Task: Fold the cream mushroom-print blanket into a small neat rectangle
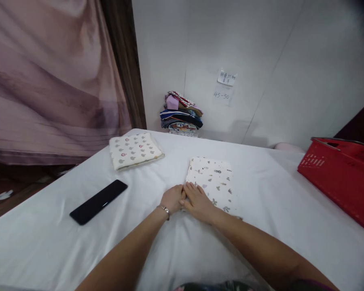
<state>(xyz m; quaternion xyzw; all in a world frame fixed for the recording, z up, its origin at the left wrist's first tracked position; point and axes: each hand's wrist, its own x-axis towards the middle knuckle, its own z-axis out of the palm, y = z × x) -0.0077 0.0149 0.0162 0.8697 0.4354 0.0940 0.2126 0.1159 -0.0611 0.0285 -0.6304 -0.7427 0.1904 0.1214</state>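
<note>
A white folded cloth (214, 176) with small printed motifs lies flat on the white-covered table (269, 194) in front of me. At its near left edge is my left hand (172, 198), a bracelet on the wrist. Its fingers curl in and seem closed on the cloth's edge, though the fingertips are partly hidden. My right hand (197, 202) lies flat over the near left corner of the same cloth, fingers stretched out and touching the left hand.
Another folded cloth (135, 150), printed with grey and red motifs, lies at the back left. A black phone (98, 202) is nearer. Folded fabrics (182, 113) are stacked by the wall, which bears a handwritten note (224, 87). A red basket (339, 173) stands right; a pink curtain (48, 81) hangs left.
</note>
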